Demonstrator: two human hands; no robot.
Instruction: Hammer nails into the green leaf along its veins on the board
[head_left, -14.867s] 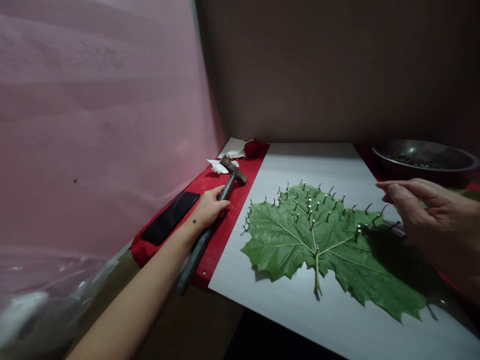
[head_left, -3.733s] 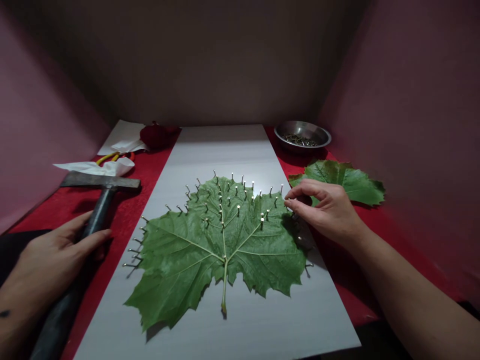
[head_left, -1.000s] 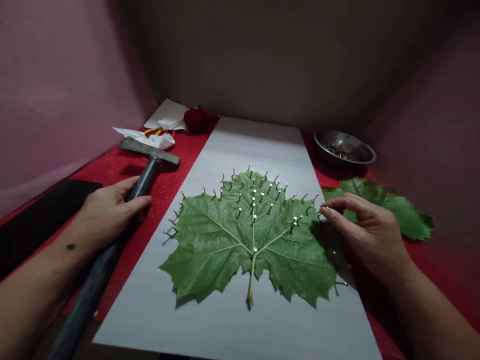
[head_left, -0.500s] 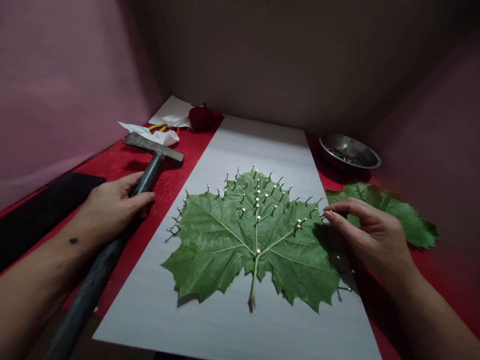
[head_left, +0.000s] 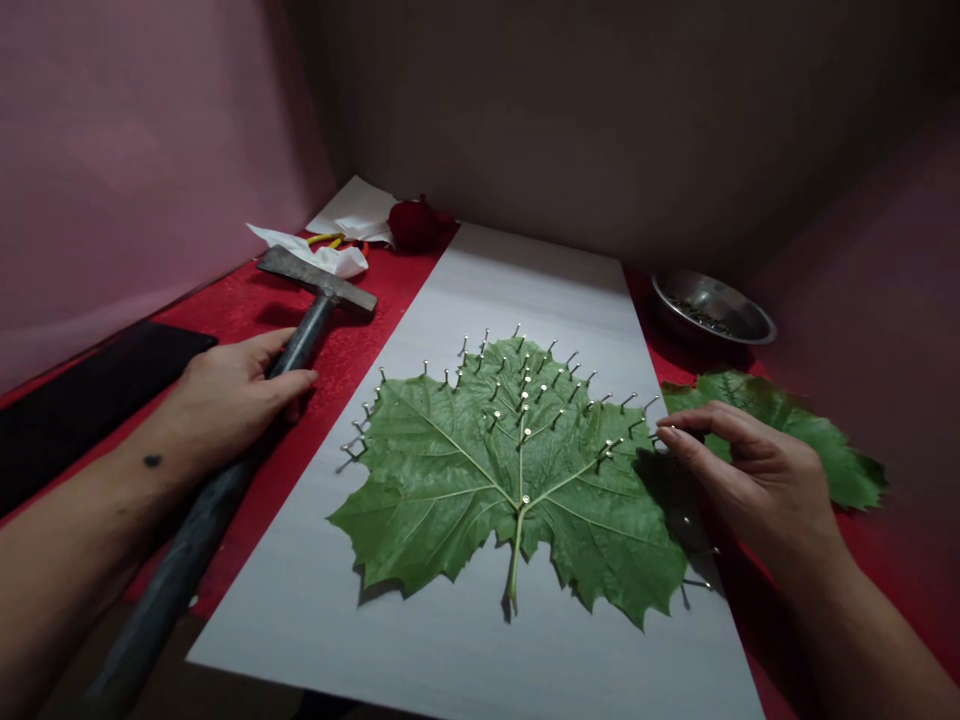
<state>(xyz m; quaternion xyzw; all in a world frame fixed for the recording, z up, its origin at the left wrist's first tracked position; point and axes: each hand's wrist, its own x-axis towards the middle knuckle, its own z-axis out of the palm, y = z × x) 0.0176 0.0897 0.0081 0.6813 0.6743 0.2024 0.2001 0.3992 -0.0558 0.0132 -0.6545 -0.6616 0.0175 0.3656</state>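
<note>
A large green leaf (head_left: 465, 490) lies on a white board (head_left: 300, 620), with several nails (head_left: 528, 432) standing along its upper edges and veins. My left hand (head_left: 232, 390) is wrapped round the dark handle of a hammer (head_left: 300, 335), whose head points away over the red surface. At the leaf's right edge, my right hand (head_left: 750, 470) pinches a nail (head_left: 661, 432) between thumb and forefinger; the fingertips hide most of it. Two more nails lie or lean near the board's right edge, below that hand.
At the back right is a metal bowl (head_left: 712, 308) of nails, with a second leaf (head_left: 817, 440) in front of it. White tissue (head_left: 337, 260) and a red round object (head_left: 412, 224) are at the back left. A black object (head_left: 112, 400) lies at the left.
The view has shifted slightly, so most things appear a little further right. Both hands keep the same grip and nearly the same place over the board and table.
</note>
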